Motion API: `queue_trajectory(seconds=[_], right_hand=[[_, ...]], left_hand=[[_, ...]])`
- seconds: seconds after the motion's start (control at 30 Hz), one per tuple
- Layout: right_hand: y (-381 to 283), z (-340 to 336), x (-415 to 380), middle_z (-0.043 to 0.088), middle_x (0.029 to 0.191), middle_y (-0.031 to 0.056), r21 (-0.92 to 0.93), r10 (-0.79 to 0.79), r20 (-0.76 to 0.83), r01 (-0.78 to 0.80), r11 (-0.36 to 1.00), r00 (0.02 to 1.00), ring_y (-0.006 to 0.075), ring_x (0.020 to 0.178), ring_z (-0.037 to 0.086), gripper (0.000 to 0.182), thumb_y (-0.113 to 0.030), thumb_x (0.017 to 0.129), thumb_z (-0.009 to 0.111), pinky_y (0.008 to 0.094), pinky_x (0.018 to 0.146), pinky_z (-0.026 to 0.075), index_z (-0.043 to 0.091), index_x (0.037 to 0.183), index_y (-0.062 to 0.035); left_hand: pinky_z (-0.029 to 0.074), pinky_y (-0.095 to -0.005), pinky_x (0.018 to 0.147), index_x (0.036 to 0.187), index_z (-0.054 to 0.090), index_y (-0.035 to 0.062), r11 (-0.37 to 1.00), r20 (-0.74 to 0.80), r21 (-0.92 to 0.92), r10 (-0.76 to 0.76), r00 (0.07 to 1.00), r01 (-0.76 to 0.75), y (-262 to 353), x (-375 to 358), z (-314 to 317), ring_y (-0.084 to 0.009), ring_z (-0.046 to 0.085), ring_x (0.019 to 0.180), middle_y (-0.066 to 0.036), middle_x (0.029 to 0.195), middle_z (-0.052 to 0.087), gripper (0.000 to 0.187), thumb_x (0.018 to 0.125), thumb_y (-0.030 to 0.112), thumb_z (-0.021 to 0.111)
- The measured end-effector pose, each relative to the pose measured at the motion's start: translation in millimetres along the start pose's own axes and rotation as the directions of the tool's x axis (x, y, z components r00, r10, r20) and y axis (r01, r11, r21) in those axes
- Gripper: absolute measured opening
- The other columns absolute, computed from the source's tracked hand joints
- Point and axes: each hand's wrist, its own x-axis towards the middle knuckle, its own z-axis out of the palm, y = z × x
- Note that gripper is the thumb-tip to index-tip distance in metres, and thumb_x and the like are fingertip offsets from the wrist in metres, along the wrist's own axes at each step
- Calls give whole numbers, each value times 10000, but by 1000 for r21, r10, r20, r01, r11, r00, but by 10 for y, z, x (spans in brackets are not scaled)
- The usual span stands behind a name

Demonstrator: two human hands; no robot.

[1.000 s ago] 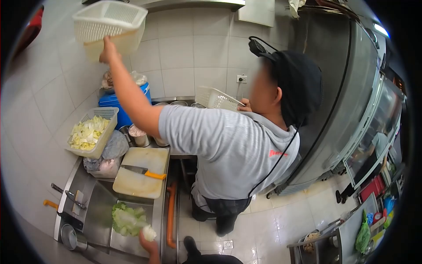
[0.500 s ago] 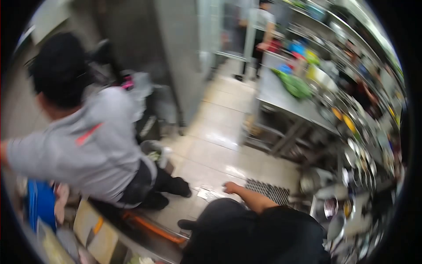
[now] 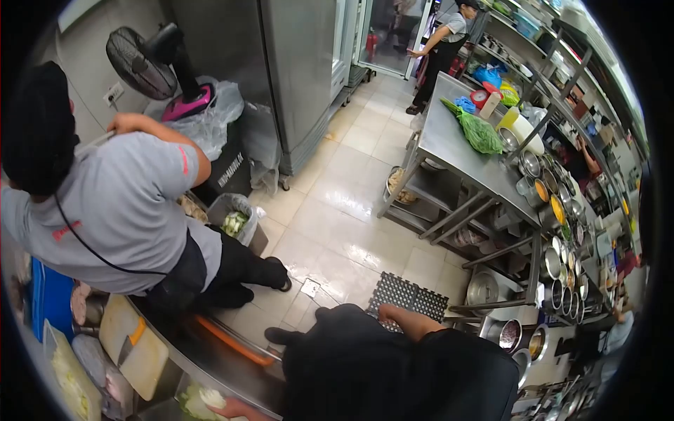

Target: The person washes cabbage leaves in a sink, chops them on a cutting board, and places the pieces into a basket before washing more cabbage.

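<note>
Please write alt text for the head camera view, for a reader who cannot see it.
A co-worker in a grey shirt stands at a steel counter holding a cutting board and cabbage, near the wearer's hand. A worktable stands across the tiled floor.

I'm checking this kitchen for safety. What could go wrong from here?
1. The knife lies loose on the cutting board, close behind the co-worker; a backward step might knock it off.
2. The person's left hand is at the cabbage while the view points away from the counter, so a blind reach could meet the blade.
3. The floor looks glossy, possibly slippery.
</note>
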Motion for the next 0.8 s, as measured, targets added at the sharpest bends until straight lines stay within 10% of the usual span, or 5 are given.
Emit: queue_trajectory(seconds=[0.3, 0.37, 0.5, 0.67, 0.8], right_hand=[[-843, -639, 277, 619, 1034, 238, -242, -188, -303, 116, 963, 934, 357, 970, 607, 409, -224, 711, 579, 400, 847, 485, 633, 1045, 5], [-1223, -574, 549, 619, 1046, 231, -276, -413, -382, 324, 905, 827, 355, 989, 598, 447, -244, 735, 584, 401, 870, 474, 598, 1113, -7], [-2817, -374, 449, 645, 1004, 206, -441, -636, -49, 555, 705, 770, 316, 929, 629, 443, -247, 751, 614, 370, 842, 494, 591, 1125, -11], [-4831, 238, -525, 656, 950, 151, -293, -808, 335, 869, 399, 484, 295, 788, 642, 412, -191, 793, 609, 361, 742, 503, 561, 1167, -25], [-6378, 809, -799, 611, 894, 201, -200, -960, 258, 967, -158, -103, 375, 820, 593, 226, -79, 766, 596, 418, 726, 481, 603, 977, 1]], left_hand=[[507, -410, 845, 1212, 509, 8, 975, 85, 212, 50, 995, -67, 82, -84, -35, -352, 629, 892, -199, 1002, 640, 453, 769, 12, 602], [456, -385, 918, 1201, 513, -19, 871, 191, 259, -470, 862, 418, 460, -104, -105, -319, 587, 1002, -182, 1116, 590, 519, 695, -2, 630], [421, -374, 945, 1242, 506, 6, 980, 27, -32, -195, 980, 196, 582, 147, -245, -321, 555, 1091, -203, 1176, 572, 492, 753, -13, 558], [449, -350, 893, 1230, 504, 33, 902, 168, -55, -414, 895, 428, 693, 828, -540, -302, 586, 1053, -184, 1141, 597, 529, 727, 18, 669], [464, -343, 848, 1149, 528, 23, 857, 255, -41, -487, 835, 513, 484, 1607, -473, -277, 608, 1000, -167, 1092, 618, 491, 703, 62, 729]])
